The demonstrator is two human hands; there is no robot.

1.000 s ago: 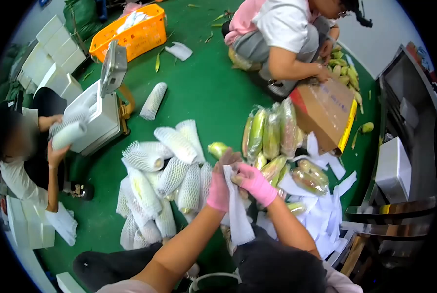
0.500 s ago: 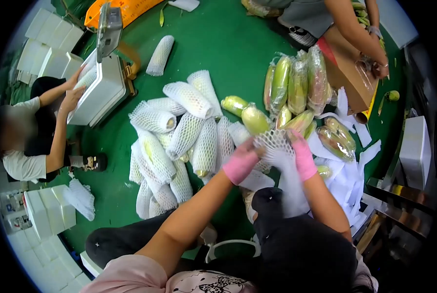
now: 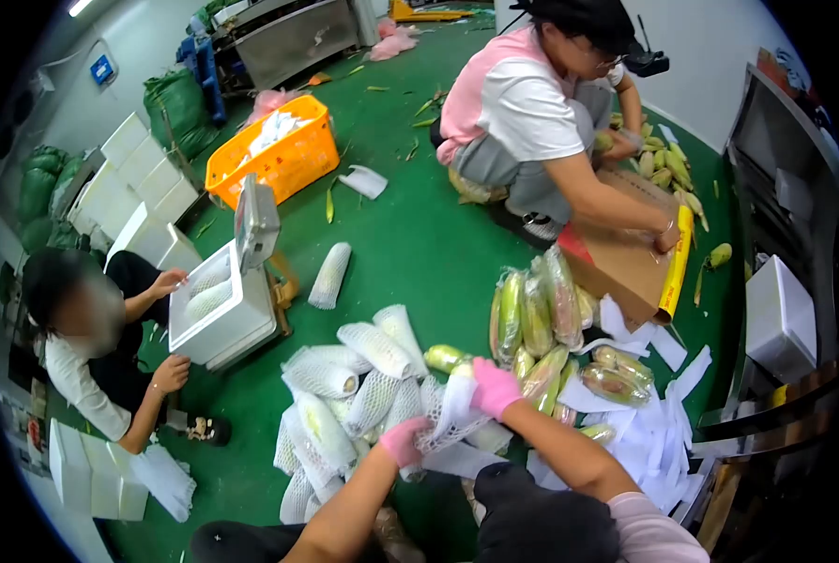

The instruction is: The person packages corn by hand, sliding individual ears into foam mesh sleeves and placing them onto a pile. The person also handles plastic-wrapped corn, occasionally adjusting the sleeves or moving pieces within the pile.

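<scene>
My left hand (image 3: 405, 441), in a pink glove, is closed on the edge of a white foam net sleeve (image 3: 450, 430). My right hand (image 3: 495, 387), also pink-gloved, curls over an ear of corn at the sleeve's upper end; the fingers and white material hide most of that ear. Just beyond lies a green-husked ear of corn (image 3: 446, 357). Left of my hands is a pile of net-sleeved corn (image 3: 374, 349). To the right stand several film-wrapped ears of corn (image 3: 536, 317), with white strips (image 3: 640, 441) spread on the floor beside them.
At left, a person handles a white foam box (image 3: 204, 324) on a scale (image 3: 256, 225). Another person (image 3: 532, 113) crouches at upper right by a cardboard box (image 3: 617, 258). An orange basket (image 3: 279, 159) stands farther back. A single sleeved ear (image 3: 330, 275) lies on the green floor.
My view has tilted up, showing more of the room. My right hand has moved from the net sleeve to the ear of corn, while my left keeps the sleeve. The left person's hands have separated.
</scene>
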